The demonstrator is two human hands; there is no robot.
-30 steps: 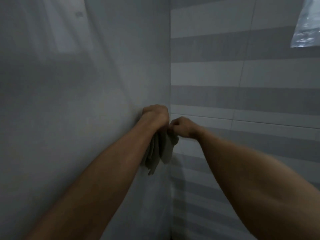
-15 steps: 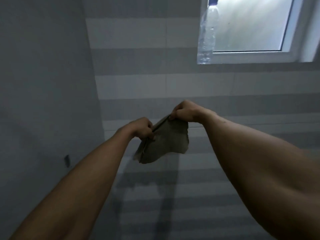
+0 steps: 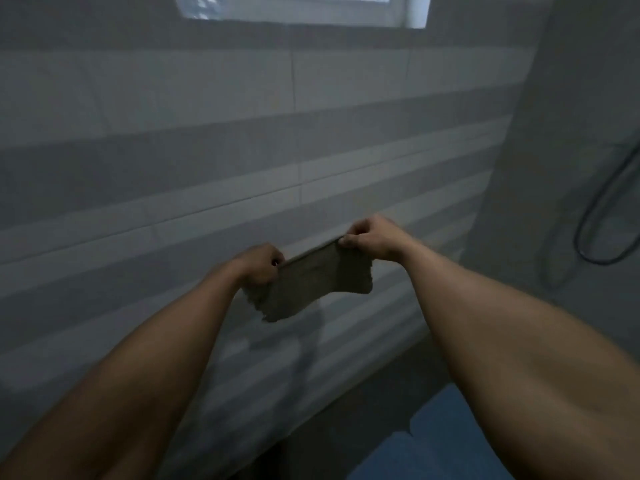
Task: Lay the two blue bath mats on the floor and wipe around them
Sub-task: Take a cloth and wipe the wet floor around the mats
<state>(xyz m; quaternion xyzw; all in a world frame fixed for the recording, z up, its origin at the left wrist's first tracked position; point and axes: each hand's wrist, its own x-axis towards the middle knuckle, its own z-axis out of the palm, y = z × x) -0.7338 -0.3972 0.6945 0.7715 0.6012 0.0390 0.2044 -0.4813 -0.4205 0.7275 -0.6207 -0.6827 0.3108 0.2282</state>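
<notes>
Hands now wider apart, cloth (image 3: 311, 282) stretched | left hand (image 3: 260, 265), right hand (image 3: 370, 237) both pinching its top corners | blue mat (image 3: 436, 441) below.

One head-worn wide-angle view only. It looked out from the person's head along both outstretched forearms, facing a striped tiled wall (image 3: 207, 161) close ahead. Window sill (image 3: 298, 20) cut off at top edge. Pitch slightly downward: blue mat (image 3: 446, 441) on the floor showed at lower right. Side wall with hose (image 3: 595, 216) at right edge. Straight lines bowed toward the margins.
</notes>
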